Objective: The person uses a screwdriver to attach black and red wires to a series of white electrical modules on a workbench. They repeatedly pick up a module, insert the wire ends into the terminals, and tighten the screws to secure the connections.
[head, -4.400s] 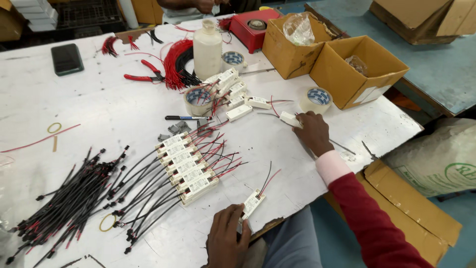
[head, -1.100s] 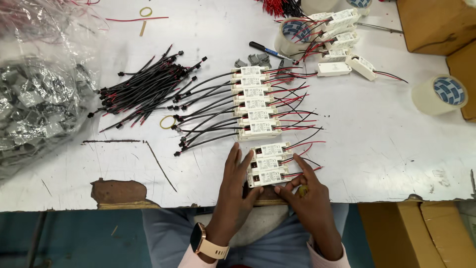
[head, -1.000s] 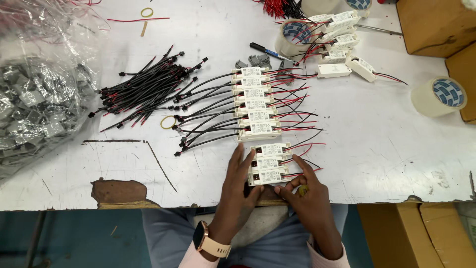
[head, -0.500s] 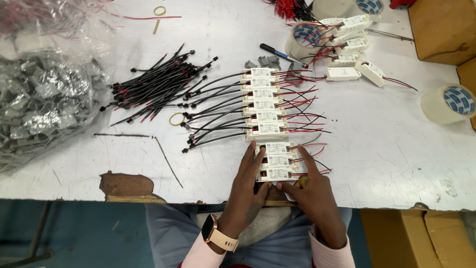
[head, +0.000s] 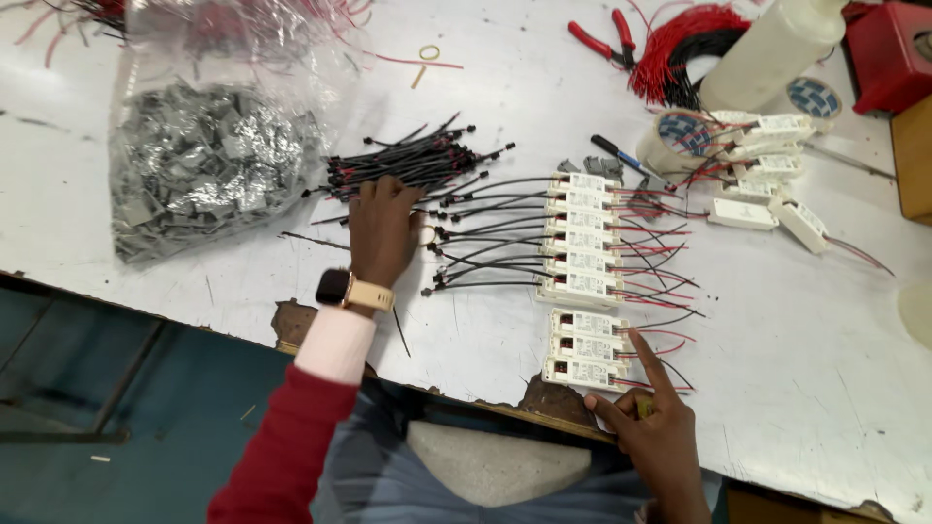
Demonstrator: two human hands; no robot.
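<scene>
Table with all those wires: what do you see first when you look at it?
First, the column of small white boxes with red and black wires, lined up mid-table. The left hand rests on a bundle of black leads beside them, while the right hand touches the nearest three boxes at the table edge. A big clear bag of grey parts sits far left.
</scene>
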